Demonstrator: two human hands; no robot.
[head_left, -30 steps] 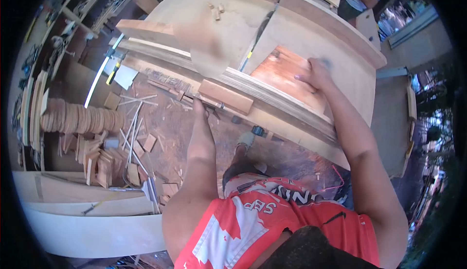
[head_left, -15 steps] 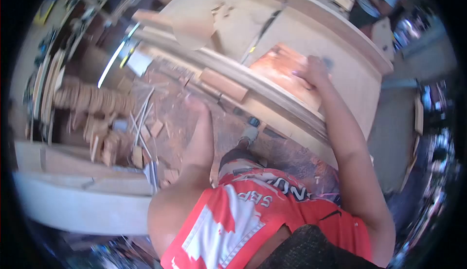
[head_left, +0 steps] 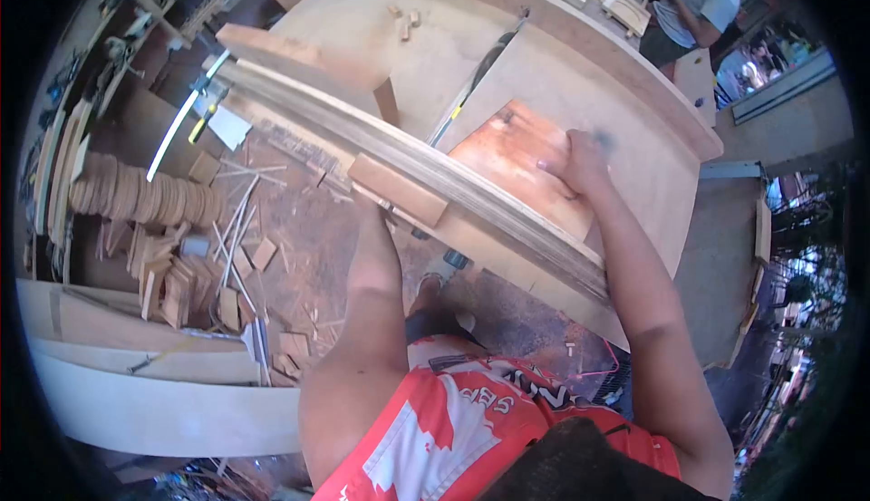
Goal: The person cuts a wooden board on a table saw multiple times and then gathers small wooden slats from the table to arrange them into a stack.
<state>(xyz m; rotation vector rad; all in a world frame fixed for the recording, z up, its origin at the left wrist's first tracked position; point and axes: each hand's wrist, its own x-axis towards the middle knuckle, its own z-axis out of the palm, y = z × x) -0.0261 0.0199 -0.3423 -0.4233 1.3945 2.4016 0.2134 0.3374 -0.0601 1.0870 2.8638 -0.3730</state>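
Note:
A reddish-brown wooden board (head_left: 507,152) lies flat on the pale wooden worktop, close along a thick layered wooden rail (head_left: 435,152). My right hand (head_left: 584,166) grips the board at its right edge, thumb on top and fingers at the far side. My left hand (head_left: 365,205) reaches to the worktop's near edge, beside a wooden block (head_left: 399,191) fixed below the rail. That block hides its fingers, so their hold cannot be made out. Left of the board, a long dark slot (head_left: 480,75) with a yellow mark runs across the worktop.
Small wood pieces (head_left: 405,25) lie on the worktop's far part. Stacked wooden discs (head_left: 145,191) and offcuts (head_left: 172,288) stand at left, with sticks on the dusty floor. Another person (head_left: 693,12) is at the far right, near wooden frames (head_left: 625,12).
My left hand has moved from open space up to the worktop's near edge, and its fingers have gone out of sight. My right hand stays on the board.

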